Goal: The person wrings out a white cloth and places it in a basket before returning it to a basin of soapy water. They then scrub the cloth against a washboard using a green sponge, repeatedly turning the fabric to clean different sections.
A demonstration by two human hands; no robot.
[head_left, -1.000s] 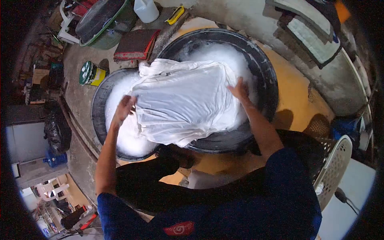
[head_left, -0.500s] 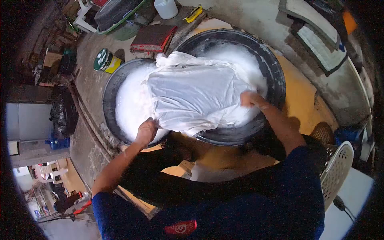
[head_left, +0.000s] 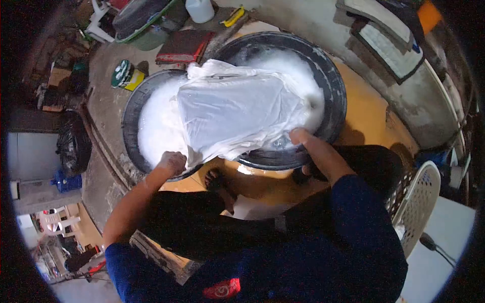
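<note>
A wet white cloth (head_left: 230,108), perhaps a garment, lies spread across two dark basins of suds. My left hand (head_left: 174,162) is closed on its near left corner, above the rim of the smaller basin (head_left: 130,123). At the cloth's near right edge, my right hand (head_left: 299,136) is closed on the fabric, over the larger basin (head_left: 336,88). White foam (head_left: 156,123) fills the left basin, and more shows beyond the cloth on the right. The fingertips of both hands are partly hidden.
Behind the basins lie a red and dark folded mat (head_left: 184,46), a green and yellow tub (head_left: 128,74), a white jug (head_left: 200,10) and a yellow brush (head_left: 233,17). A perforated plastic chair or basket (head_left: 422,207) stands at my right. A concrete wall (head_left: 323,35) curves behind.
My right hand has come nearer to me along the cloth's right side. The cloth's right edge has slackened a little. My left hand stays at its corner, and the view has shifted slightly.
</note>
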